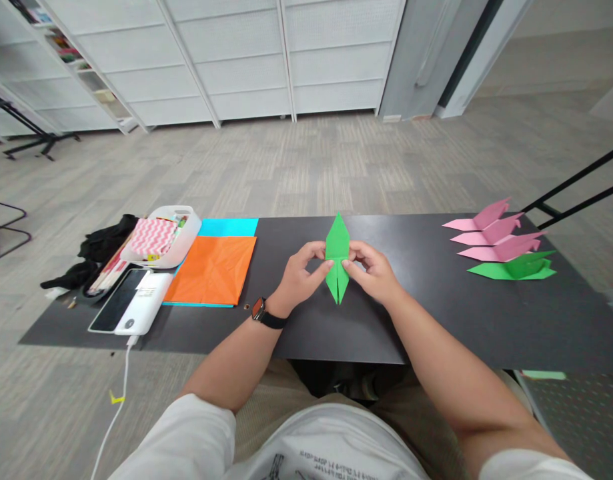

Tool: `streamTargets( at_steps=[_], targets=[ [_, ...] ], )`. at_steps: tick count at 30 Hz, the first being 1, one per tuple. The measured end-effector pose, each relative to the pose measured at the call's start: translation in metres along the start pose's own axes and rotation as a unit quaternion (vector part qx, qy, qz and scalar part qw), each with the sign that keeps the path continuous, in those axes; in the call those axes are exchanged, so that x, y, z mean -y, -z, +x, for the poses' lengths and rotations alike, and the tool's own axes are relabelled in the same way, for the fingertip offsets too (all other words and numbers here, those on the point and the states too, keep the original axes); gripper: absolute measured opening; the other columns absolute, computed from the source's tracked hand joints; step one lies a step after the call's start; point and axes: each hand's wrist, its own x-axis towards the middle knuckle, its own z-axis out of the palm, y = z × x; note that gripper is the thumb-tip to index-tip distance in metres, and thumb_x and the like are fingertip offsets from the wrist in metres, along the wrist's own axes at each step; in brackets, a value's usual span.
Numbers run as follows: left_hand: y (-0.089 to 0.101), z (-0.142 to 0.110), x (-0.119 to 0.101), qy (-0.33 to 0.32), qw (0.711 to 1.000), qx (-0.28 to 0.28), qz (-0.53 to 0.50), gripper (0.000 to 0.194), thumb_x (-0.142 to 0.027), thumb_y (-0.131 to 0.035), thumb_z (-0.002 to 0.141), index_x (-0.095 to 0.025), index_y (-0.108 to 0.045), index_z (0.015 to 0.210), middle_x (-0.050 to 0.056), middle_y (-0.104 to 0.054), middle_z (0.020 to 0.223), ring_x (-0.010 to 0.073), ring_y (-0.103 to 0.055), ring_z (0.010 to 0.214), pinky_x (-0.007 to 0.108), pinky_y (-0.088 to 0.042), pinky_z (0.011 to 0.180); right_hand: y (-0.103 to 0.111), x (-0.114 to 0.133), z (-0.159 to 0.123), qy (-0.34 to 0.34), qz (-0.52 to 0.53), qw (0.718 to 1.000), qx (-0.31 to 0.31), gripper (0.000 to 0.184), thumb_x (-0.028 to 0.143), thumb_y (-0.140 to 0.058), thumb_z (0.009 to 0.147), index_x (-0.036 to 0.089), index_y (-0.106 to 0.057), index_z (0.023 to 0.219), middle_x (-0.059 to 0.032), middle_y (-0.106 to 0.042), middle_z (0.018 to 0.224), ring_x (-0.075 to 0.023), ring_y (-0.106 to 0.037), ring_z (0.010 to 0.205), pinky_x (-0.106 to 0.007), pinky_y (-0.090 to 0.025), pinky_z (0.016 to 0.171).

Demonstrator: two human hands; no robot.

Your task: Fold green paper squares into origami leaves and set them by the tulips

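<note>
Between my hands, above the dark table, is a folded green origami paper (339, 243), a long diamond with a slit down its lower half. My left hand (306, 270) pinches its left edge, thumb on the front near the middle. On the opposite edge my right hand (373, 270) grips it the same way, thumb beside the crease across the middle. The fingertips behind the paper are hidden. Off to the right stand a green folded paper bird (516, 268) and several pink folded paper birds (501, 249) in a row.
Orange paper (213, 270) lies over blue sheets (229, 227) on the left of the table (296, 333). Beside it are a white basket (186, 240), a phone (117, 300) and a white power bank (146, 303) with a cable (121, 400) hanging over the front edge.
</note>
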Motion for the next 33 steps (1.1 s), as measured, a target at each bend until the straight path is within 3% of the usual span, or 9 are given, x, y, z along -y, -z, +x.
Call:
streamTargets(
  at_steps=[4,9,15,20,26,31,33],
  targets=[
    [-0.004,0.0015,0.0033,0.052,0.994,0.031,-0.096,0.027,-0.047,-0.068,0.102,-0.022,-0.064,0.11,0.004,-0.071,0.102,0.0149,-0.069,0.09,0.029,-0.058,0.085,-0.0019,-0.0031,0.0011,-0.041,0.078,0.996,-0.004,0.034,0.055,-0.066,0.101,0.028,-0.068,0.121,0.003,-0.058,0.077,-0.0154,-0.056,0.069,-0.03,-0.052,0.069],
    [-0.0034,0.0034,0.0014,0.099,0.982,0.055,-0.154,0.03,-0.05,-0.072,0.1,-0.021,-0.066,0.106,0.004,-0.072,0.097,0.0159,-0.07,0.087,0.03,-0.059,0.081,-0.0002,-0.0046,0.003,-0.061,0.085,0.994,0.012,0.033,0.058,-0.068,0.099,0.028,-0.074,0.111,-0.0003,-0.065,0.083,-0.0177,-0.062,0.076,-0.031,-0.055,0.072],
    [0.0037,0.0047,-0.0011,0.08,0.989,0.053,-0.114,0.031,-0.05,-0.064,0.104,-0.021,-0.073,0.109,0.007,-0.076,0.103,0.0197,-0.073,0.096,0.035,-0.06,0.088,0.0044,-0.0061,0.0056,-0.084,0.104,0.991,0.004,0.022,0.045,-0.068,0.099,0.028,-0.079,0.106,-0.003,-0.076,0.098,-0.0205,-0.071,0.091,-0.036,-0.058,0.087],
    [0.0028,0.0057,-0.0021,0.089,0.992,0.035,-0.088,0.035,-0.053,-0.062,0.104,-0.02,-0.074,0.106,0.007,-0.077,0.101,0.0197,-0.073,0.095,0.035,-0.06,0.088,0.0067,-0.0033,0.0065,-0.06,0.046,0.997,0.001,0.023,0.036,-0.058,0.102,0.028,-0.079,0.105,-0.0034,-0.078,0.107,-0.023,-0.072,0.105,-0.041,-0.056,0.099],
    [-0.004,0.005,0.0047,0.104,0.991,0.016,-0.08,0.024,-0.042,-0.071,0.099,-0.018,-0.07,0.101,0.005,-0.076,0.095,0.0161,-0.073,0.084,0.032,-0.062,0.082,0.0035,-0.0004,0.0055,-0.003,-0.022,0.999,0.029,0.027,0.041,-0.057,0.106,0.026,-0.077,0.113,-0.0049,-0.077,0.104,-0.0218,-0.071,0.097,-0.04,-0.056,0.093],
    [-0.0027,0.0041,0.002,0.061,0.998,-0.007,-0.002,0.021,-0.034,-0.074,0.098,-0.021,-0.071,0.113,0.005,-0.077,0.103,0.0167,-0.075,0.092,0.033,-0.062,0.089,-0.0016,-0.0044,0.0035,0.008,-0.048,0.999,-0.011,0.035,0.042,-0.063,0.103,0.028,-0.067,0.135,-0.0026,-0.074,0.099,-0.0195,-0.071,0.091,-0.038,-0.058,0.093],
    [-0.0017,0.0033,-0.0035,0.038,0.999,-0.012,0.033,0.024,-0.032,-0.075,0.097,-0.022,-0.07,0.118,0.004,-0.078,0.102,0.0169,-0.075,0.093,0.034,-0.062,0.091,-0.0022,-0.0042,0.0032,0.006,-0.064,0.998,-0.023,0.035,0.042,-0.065,0.102,0.028,-0.067,0.133,-0.003,-0.075,0.099,-0.0202,-0.072,0.092,-0.039,-0.058,0.093]
  ],
)
